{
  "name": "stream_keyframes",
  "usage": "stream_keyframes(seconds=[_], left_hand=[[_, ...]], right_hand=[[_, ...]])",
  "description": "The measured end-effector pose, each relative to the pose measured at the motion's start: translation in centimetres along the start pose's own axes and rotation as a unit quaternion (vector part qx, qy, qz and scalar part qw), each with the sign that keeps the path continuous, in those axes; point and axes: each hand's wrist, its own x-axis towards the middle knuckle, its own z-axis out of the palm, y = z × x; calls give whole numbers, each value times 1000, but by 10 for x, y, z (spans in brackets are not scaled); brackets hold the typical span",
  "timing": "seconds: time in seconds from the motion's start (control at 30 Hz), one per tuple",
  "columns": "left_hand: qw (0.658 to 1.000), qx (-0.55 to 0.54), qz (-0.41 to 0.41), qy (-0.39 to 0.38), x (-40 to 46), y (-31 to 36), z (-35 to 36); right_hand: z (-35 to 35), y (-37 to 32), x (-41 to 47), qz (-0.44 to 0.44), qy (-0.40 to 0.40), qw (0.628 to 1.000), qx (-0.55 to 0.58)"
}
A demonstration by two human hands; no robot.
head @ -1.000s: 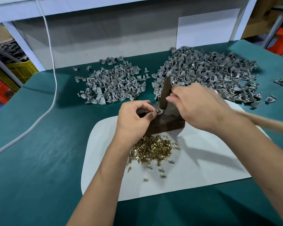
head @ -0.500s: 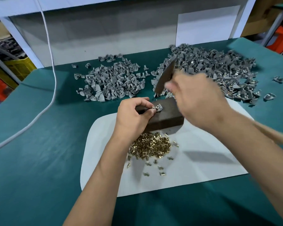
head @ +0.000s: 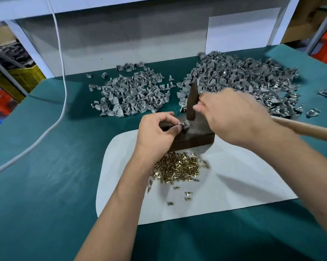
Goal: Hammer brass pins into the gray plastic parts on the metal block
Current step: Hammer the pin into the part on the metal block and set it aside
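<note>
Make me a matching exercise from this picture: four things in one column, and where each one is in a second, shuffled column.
Things
1. loose heap of small brass pins
2. dark rectangular metal block
3. thin white cable
4. wooden hammer handle

Places
A. hanging down onto the green table, far left
B. sticking out past the right wrist
C. on the white sheet, nearest the person
D. under the single gray plastic part that the left hand pinches

Pairs: 1-C, 2-D, 3-A, 4-B

Hammer handle (head: pixel 309 129) cut off at right edge
</note>
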Motion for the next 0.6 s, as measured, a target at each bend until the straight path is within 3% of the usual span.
stream_keyframes(seconds=[0.07, 0.1, 0.2, 0.27, 0.4, 0.5, 0.6], left_hand=[[1000, 10, 1, 1, 1, 0, -1], [1000, 14, 3, 3, 0, 0, -1], [1000, 10, 1, 5, -1, 1, 0], [1000, 6, -3, 6, -2, 2, 0], [1000, 27, 7, 6, -1, 1, -1], [1000, 20, 7, 11, -1, 0, 0], [1000, 23, 14, 9, -1, 1, -1]], right_hand=[[-1, -1, -2, 6, 86, 995, 42], [1, -4, -4, 7, 83, 995, 57], [11, -11, -9, 4, -42, 999, 22], [0, -3, -3, 7, -47, 999, -2], [-3, 0, -4, 8, 97, 993, 68], [11, -9, -8, -9, -18, 999, 45], [7, 1, -2, -16, -38, 999, 20]])
